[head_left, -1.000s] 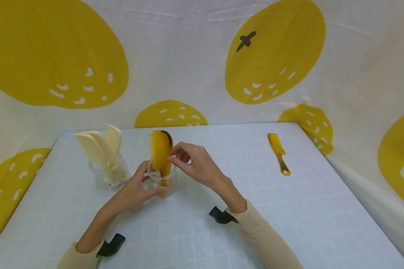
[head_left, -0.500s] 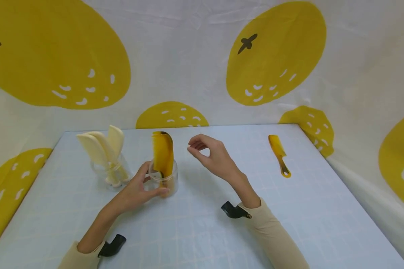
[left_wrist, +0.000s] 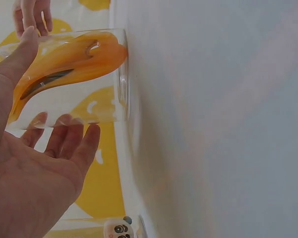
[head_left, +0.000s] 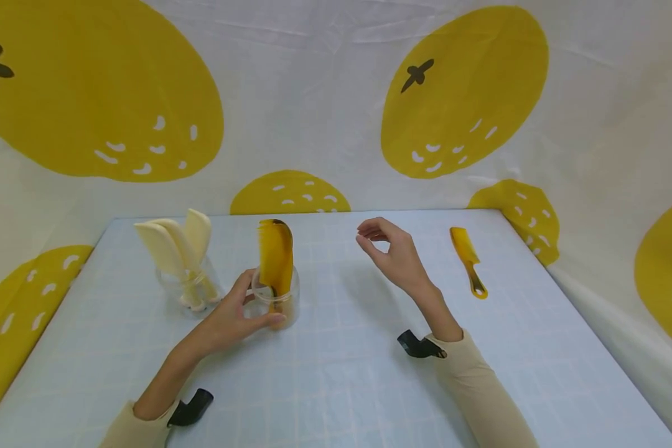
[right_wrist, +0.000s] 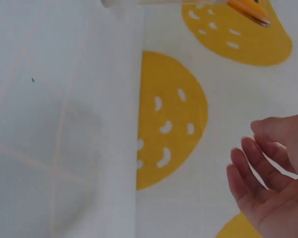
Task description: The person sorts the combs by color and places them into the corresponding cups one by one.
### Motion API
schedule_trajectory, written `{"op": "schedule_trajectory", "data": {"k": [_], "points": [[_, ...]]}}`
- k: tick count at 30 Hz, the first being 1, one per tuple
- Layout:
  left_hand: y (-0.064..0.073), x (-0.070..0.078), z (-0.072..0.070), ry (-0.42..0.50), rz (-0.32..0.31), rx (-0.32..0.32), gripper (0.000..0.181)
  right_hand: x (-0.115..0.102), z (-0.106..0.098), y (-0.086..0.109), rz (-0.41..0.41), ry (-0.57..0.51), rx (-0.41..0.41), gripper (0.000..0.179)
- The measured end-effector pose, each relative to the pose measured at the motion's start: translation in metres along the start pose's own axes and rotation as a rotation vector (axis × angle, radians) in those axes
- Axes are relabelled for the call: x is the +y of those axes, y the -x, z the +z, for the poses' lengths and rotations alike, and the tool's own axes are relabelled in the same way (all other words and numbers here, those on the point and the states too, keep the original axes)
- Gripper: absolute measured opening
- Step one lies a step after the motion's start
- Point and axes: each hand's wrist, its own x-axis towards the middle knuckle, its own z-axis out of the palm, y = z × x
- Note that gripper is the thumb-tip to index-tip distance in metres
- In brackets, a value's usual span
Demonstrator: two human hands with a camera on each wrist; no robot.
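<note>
A clear jar (head_left: pixel 291 305) stands on the table with an amber-yellow comb (head_left: pixel 274 252) upright in it, teeth end up. Whether a second comb sits behind it I cannot tell. My left hand (head_left: pixel 229 317) grips the jar's side, thumb in front and fingers round the far side. Through the clear wall in the left wrist view, the comb's handle (left_wrist: pixel 97 54) reaches down to the base. My right hand (head_left: pixel 394 252) hovers above the table to the right of the jar, fingers loosely bent and holding nothing. Another amber comb (head_left: pixel 467 261) lies flat farther right.
To the left a second clear jar (head_left: pixel 170 289) holds several cream paddle-shaped utensils (head_left: pixel 162 246). A panda face (left_wrist: pixel 120 228) shows at its bottom in the left wrist view. A pale blue gridded cloth (head_left: pixel 336 386) covers the table; behind hangs a lemon-print curtain (head_left: pixel 302 93).
My right hand has let go of the comb in the jar and moved right, toward the comb lying on the table. My left hand keeps its grip on the jar.
</note>
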Motion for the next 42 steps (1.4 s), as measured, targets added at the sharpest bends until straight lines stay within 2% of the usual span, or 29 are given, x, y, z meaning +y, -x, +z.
{"op": "schedule_trajectory", "data": {"k": [7, 16, 24, 34, 42], "points": [[0.000, 0.001, -0.001, 0.001, -0.021, -0.003, 0.083, 0.018, -0.019, 0.002, 0.037, 0.015, 0.065, 0.020], [0.000, -0.001, 0.001, 0.011, 0.018, -0.001, 0.077, 0.041, -0.042, 0.009, 0.095, 0.087, 0.127, 0.021], [0.001, 0.001, 0.001, 0.013, 0.014, -0.003, 0.078, 0.066, -0.062, 0.016, 0.247, 0.102, 0.135, 0.028], [0.000, 0.001, 0.000, 0.001, -0.001, -0.007, 0.080, 0.078, -0.086, 0.023, 0.302, 0.199, 0.195, 0.029], [-0.001, -0.001, 0.000, 0.004, -0.005, -0.006, 0.082, 0.088, -0.099, 0.030, 0.433, 0.264, 0.206, 0.034]]}}
